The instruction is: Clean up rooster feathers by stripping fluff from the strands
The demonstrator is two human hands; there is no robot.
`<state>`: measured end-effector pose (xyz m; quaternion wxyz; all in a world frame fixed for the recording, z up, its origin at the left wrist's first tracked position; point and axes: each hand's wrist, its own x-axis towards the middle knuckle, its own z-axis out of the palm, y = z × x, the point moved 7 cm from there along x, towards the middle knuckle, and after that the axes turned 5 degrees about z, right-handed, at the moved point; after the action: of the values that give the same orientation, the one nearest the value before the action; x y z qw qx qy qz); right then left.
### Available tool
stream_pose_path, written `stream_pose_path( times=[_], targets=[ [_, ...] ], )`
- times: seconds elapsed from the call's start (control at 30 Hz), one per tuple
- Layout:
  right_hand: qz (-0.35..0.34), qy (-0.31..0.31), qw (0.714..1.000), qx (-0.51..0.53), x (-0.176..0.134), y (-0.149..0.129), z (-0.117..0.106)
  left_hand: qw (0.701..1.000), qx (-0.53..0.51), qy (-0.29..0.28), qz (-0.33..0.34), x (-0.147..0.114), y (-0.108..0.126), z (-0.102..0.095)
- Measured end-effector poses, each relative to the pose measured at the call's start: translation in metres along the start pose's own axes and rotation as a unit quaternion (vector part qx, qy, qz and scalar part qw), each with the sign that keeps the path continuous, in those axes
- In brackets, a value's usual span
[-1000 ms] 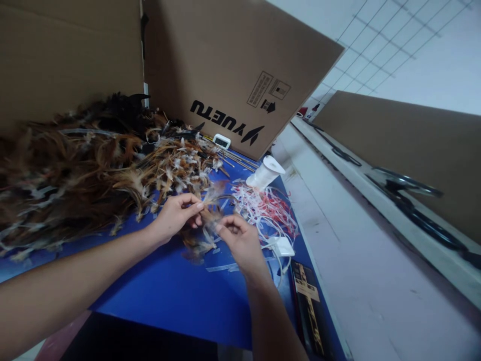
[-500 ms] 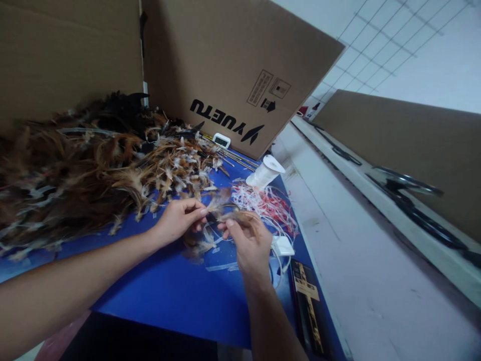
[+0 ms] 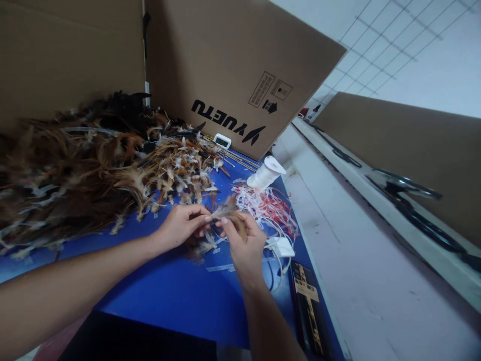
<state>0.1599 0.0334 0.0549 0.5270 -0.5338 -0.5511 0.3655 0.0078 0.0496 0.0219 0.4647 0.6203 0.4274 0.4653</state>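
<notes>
Brown and grey feathers [image 3: 230, 211] are pinched between my two hands over the blue table [image 3: 176, 296]. My left hand [image 3: 185, 223] has its thumb and fingertips closed on the base end of the feathers. Close beside it, my right hand [image 3: 244, 240] grips the feathers too, and their tips fan out over its fingers. A few loose feathers [image 3: 203, 245] lie on the table just below the hands. A large heap of brown and black feathers [image 3: 112, 165] spreads to the left.
A white spool [image 3: 266, 173] stands behind tangled red and white strips [image 3: 267, 203]. Nearby are a white adapter [image 3: 281, 246] with cables and a long black box [image 3: 308, 306]. Cardboard [image 3: 225, 55] walls the back, with a small digital display [image 3: 222, 141] at its foot.
My hands have come closer together, and the feathers that were apart in each hand now meet. The left hand moved slightly right.
</notes>
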Motion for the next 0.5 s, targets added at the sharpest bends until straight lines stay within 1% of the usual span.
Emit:
stream_pose_path(
  times=[0.2,0.5],
  targets=[
    [-0.003,-0.012,1.000,-0.005,-0.0001,0.0051,0.0036,1.000,-0.010,0.003,0.004,-0.0005,0.0030,0.0001],
    [-0.008,-0.007,1.000,-0.010,-0.0009,0.0023,0.0044,1.000,0.004,-0.001,0.008,-0.0012,0.0004,0.0007]
  ],
)
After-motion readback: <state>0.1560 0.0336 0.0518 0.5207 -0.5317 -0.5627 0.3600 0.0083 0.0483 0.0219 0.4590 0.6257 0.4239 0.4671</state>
